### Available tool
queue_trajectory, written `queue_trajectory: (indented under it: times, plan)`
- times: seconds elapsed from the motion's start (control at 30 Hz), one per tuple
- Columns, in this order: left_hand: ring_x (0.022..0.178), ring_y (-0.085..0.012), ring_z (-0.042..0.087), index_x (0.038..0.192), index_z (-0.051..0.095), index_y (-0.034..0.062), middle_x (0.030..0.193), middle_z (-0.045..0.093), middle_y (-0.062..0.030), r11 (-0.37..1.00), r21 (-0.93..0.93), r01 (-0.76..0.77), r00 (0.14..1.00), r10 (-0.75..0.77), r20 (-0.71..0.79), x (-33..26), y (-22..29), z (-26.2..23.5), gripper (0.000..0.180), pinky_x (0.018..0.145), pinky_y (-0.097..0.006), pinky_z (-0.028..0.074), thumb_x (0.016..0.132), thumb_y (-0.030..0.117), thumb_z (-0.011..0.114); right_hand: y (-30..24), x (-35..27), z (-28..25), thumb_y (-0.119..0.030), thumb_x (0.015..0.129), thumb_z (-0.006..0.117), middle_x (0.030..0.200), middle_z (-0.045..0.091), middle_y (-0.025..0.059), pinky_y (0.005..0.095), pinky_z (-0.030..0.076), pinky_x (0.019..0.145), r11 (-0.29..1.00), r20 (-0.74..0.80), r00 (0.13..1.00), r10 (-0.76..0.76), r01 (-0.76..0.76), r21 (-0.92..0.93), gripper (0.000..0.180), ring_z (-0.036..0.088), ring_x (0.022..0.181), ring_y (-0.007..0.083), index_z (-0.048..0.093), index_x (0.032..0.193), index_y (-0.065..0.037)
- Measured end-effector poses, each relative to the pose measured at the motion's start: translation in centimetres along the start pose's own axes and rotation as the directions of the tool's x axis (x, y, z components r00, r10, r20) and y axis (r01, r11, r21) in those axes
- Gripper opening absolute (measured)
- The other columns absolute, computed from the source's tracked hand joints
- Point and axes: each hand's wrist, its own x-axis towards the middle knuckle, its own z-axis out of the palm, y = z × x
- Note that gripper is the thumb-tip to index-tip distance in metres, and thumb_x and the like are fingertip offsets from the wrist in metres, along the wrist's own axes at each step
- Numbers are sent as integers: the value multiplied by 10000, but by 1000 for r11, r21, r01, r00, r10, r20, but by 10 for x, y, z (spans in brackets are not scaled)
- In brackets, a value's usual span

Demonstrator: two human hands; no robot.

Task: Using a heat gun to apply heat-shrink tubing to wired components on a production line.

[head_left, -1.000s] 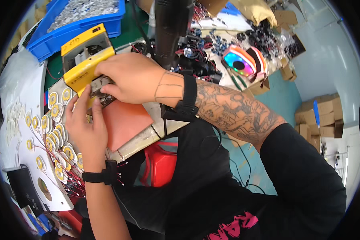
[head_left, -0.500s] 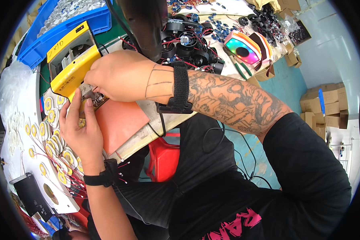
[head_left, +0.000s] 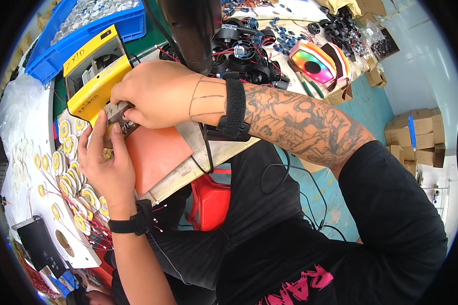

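Observation:
A yellow benchtop machine (head_left: 81, 99) with an open-topped body stands at the left of the table. Its grey metal front part (head_left: 118, 108) shows between my hands. My right hand (head_left: 158, 94) reaches across from the right, its fingers curled in a pinch at that metal part; whatever lies between the fingertips is hidden. Lower down, my left hand (head_left: 108, 165) points upward with thumb and forefinger stretched and apart, their tips at the machine's lower front. An orange-red sheet (head_left: 158, 152) lies on the table beneath and beside my hands.
Round white-and-yellow discs with red wires (head_left: 74, 183) cover the left side. A blue bin (head_left: 86, 31) of small grey pieces sits behind the machine. Black round parts (head_left: 249, 61), a colourfully lit device (head_left: 313, 63) and green-handled pliers (head_left: 310, 86) lie farther right. A dark column (head_left: 191, 30) hangs overhead.
The view has shifted slightly, moving the scene a little right. My right thumb has drawn back to the right from the machine's metal front. My left hand keeps nearly the same pose.

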Motion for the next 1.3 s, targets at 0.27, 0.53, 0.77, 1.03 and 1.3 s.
queue_trajectory:
  times: [0.27, 0.53, 0.77, 1.03, 1.3]
  plan:
    - [1220, -263, 635, 1336, 748, 85, 1278, 690, -165, 999, -38, 31, 999, -29, 36, 4, 0, 2, 359, 1057, -381, 493, 987, 165, 777, -2, 1, -1, -203, 830, 804, 1026, 767, 179, 454, 577, 911, 983, -34, 992, 119, -113, 145, 339, 736, 1017, 376, 737, 1111, -25]
    - [1193, -257, 634, 1310, 761, 76, 1193, 724, -157, 999, -18, -33, 999, 33, 18, 8, -3, 3, 361, 1027, -380, 501, 957, 135, 804, -13, 0, 11, -161, 823, 802, 979, 752, 185, 469, 569, 881, 939, -121, 967, 223, -180, 291, 297, 726, 980, 390, 729, 1084, -41]
    - [1106, -295, 642, 1229, 788, 44, 1095, 801, -116, 993, 60, -102, 994, 104, -36, 12, 4, 4, 341, 923, -407, 542, 892, 84, 822, -17, 2, 7, -152, 811, 813, 964, 749, 176, 470, 568, 869, 932, -97, 954, 284, -252, 260, 292, 725, 968, 386, 727, 1073, -57]
    - [1179, -247, 592, 1318, 750, 69, 1195, 760, -128, 998, -16, -60, 998, 60, -4, 4, -5, 4, 366, 911, -344, 554, 960, 135, 794, -9, -6, 9, -246, 873, 796, 1003, 757, 181, 483, 567, 873, 962, -163, 971, 175, -134, 236, 326, 730, 979, 394, 711, 1113, -43]
    - [1120, -249, 620, 1317, 761, 103, 1164, 771, -112, 997, 44, -62, 997, 64, -38, 5, -2, 7, 375, 975, -379, 523, 953, 177, 811, -12, -14, -8, -228, 1057, 546, 829, 691, 264, 565, 540, 748, 980, -286, 943, 170, -130, 152, 256, 677, 805, 497, 518, 1091, 25]
